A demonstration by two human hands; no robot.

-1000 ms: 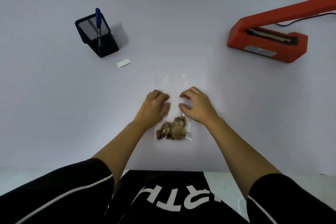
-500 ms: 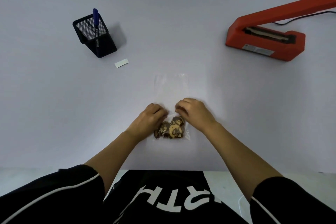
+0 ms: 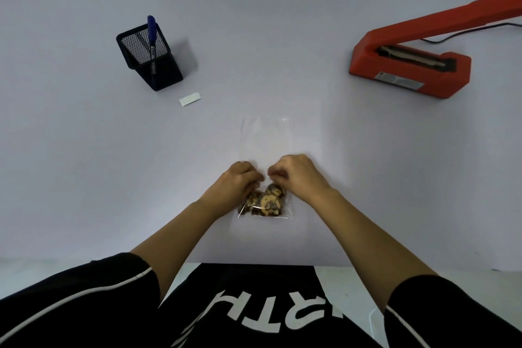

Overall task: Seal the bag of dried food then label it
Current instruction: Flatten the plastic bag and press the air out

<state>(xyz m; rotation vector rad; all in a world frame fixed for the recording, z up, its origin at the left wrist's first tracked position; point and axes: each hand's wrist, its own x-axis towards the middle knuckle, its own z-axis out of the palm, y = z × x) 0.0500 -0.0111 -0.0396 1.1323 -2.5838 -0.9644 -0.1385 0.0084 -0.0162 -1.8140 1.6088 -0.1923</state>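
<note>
A clear plastic bag point(image 3: 267, 138) lies flat on the table in front of me, its open end pointing away. Brown dried food pieces point(image 3: 265, 202) are bunched at its near end. My left hand point(image 3: 236, 182) and my right hand point(image 3: 296, 175) rest on the bag just above the food, fingers curled and pressing the plastic down. A small white label point(image 3: 189, 99) lies to the far left. The blue marker point(image 3: 151, 37) stands in a black mesh holder point(image 3: 148, 61). The red heat sealer point(image 3: 409, 65) sits at the far right with its arm raised.
The sealer's black cord point(image 3: 463, 34) runs off to the right behind it. The table edge point(image 3: 84, 258) is close to my body. Between the bag and the sealer there is bare white tabletop.
Both hands have slid toward me along the bag, pushing the dried food into a tighter bunch at the near end. More of the flat plastic now shows beyond my fingers.
</note>
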